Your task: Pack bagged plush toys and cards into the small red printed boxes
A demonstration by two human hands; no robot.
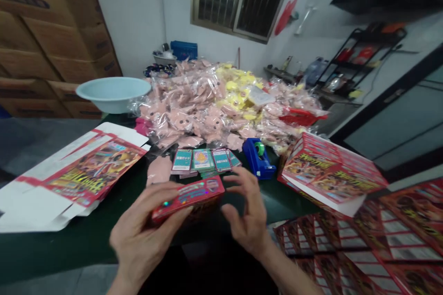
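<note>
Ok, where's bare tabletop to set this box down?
Bare green table shows between the flat cartons and the left hand, with a smaller patch between the right hand and red boxes. Behind the cards, bagged toys crowd it.

Head-worn | looking forward and down across table [76, 245] | set close, above table's near side | reaching wall [177, 16] beyond table

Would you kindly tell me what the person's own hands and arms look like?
The left hand and right hand are both bare, without gloves. The visible forearms show no sleeves, watch or bracelet; no ring or marking can be made out.
</note>
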